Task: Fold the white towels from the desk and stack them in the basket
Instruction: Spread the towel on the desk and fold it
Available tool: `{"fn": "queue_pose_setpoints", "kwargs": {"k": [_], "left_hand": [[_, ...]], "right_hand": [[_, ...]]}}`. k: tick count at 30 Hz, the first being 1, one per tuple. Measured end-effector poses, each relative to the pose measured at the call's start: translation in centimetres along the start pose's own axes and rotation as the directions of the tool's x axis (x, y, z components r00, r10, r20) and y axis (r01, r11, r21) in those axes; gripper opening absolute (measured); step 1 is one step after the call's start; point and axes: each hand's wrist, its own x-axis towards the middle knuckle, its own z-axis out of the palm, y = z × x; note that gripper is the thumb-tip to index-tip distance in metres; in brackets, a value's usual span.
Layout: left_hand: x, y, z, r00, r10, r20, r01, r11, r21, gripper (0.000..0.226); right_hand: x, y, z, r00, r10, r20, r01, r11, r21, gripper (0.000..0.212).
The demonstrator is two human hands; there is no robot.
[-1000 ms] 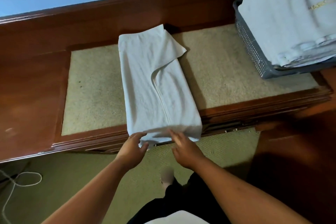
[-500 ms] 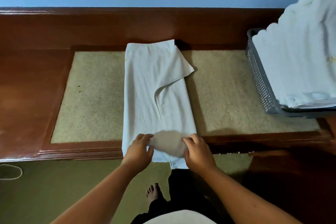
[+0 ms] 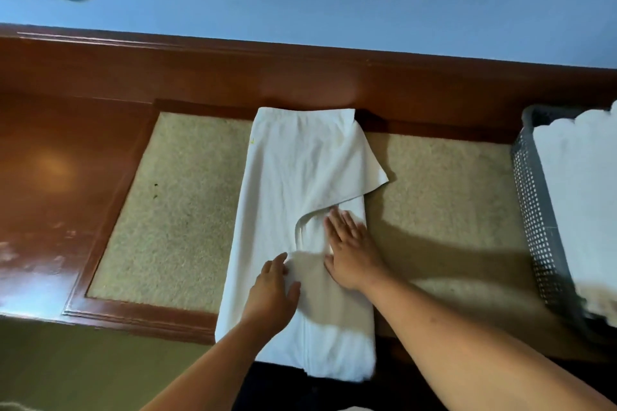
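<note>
Desk (image 3: 66, 210) edge overhung by towel (image 3: 293, 170); left hand (image 3: 272, 290), right hand (image 3: 350, 253) flat.

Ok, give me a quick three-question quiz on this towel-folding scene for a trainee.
1. True or false: the right hand lies flat on the towel.
2. The grey basket stands: A) left of the towel, B) right of the towel, C) on the floor.
3. Fill in: the towel's near end hangs over the desk at its ____ edge.
Key: 1 true; 2 B; 3 front.
</note>
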Motion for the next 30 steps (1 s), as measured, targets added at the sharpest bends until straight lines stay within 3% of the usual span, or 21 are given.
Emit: {"fn": "queue_pose_setpoints", "kwargs": {"k": [3, 5, 8, 9, 11, 14, 17, 18, 20, 22, 24, 26, 30], "left_hand": [[3.0, 2.1, 0.5, 0.994, -0.091, -0.053, 0.084, 0.99, -0.114, 0.067], [4.9, 3.8, 0.8, 0.987, -0.15, -0.061, 0.138, 0.975, -0.177, 0.06], [9.3, 6.5, 0.3, 0.968, -0.231, -0.102, 0.209, 0.959, -0.19, 0.016], [10.9, 7.4, -0.2, 0.963, -0.236, -0.129, 0.211, 0.96, -0.187, 0.02], [13.2, 8.3, -0.8, 0.955, -0.243, -0.171, 0.215, 0.962, -0.166, 0.033], [14.1, 8.5, -0.6, 0.942, -0.266, -0.203, 0.245, 0.962, -0.122, 0.041], [14.3, 7.8, -0.5, 0.944, -0.267, -0.191, 0.248, 0.962, -0.116, 0.044], [14.5, 7.8, -0.8, 0.948, -0.264, -0.177, 0.249, 0.963, -0.104, 0.044], [15.2, 7.6, -1.3, 0.954, -0.267, -0.134, 0.257, 0.962, -0.089, 0.045], [15.5, 7.5, -1.6, 0.959, -0.264, -0.103, 0.255, 0.963, -0.09, 0.045], [15.5, 7.7, -1.7, 0.962, -0.255, -0.096, 0.245, 0.964, -0.1, 0.045], [15.2, 7.6, -1.9, 0.963, -0.252, -0.096, 0.24, 0.963, -0.121, 0.044], [15.0, 7.4, -2.3, 0.968, -0.239, -0.079, 0.224, 0.962, -0.158, 0.044]], "right_hand": [[3.6, 0.6, -1.9, 0.997, 0.04, 0.063, -0.039, 0.999, -0.016, 0.075], [5.6, 1.0, -3.3, 0.995, 0.095, 0.024, -0.095, 0.995, -0.01, 0.069], [9.4, 2.2, -5.4, 0.959, 0.264, -0.103, -0.231, 0.938, 0.26, 0.069], [10.7, 2.6, -6.3, 0.93, 0.35, -0.116, -0.278, 0.872, 0.402, 0.072], [13.5, 3.4, -7.6, 0.896, 0.442, -0.05, -0.361, 0.788, 0.499, 0.076], [17.6, 4.8, -9.2, 0.868, 0.461, 0.184, -0.496, 0.788, 0.364, 0.062], [20.0, 5.5, -9.9, 0.787, 0.498, 0.364, -0.613, 0.699, 0.369, 0.061], [20.4, 5.7, -9.7, 0.811, 0.53, 0.248, -0.585, 0.714, 0.385, 0.064], [20.4, 5.1, -9.3, 0.826, 0.536, -0.176, -0.455, 0.818, 0.352, 0.07], [20.1, 4.5, -9.5, 0.811, 0.44, -0.386, -0.327, 0.887, 0.325, 0.064], [19.9, 4.3, -9.2, 0.857, 0.276, -0.436, -0.228, 0.96, 0.16, 0.053], [19.7, 4.6, -9.4, 0.9, 0.168, -0.401, -0.201, 0.979, -0.042, 0.063], [20.0, 4.6, -11.7, 0.903, 0.398, -0.162, -0.414, 0.907, -0.08, 0.071]]}}
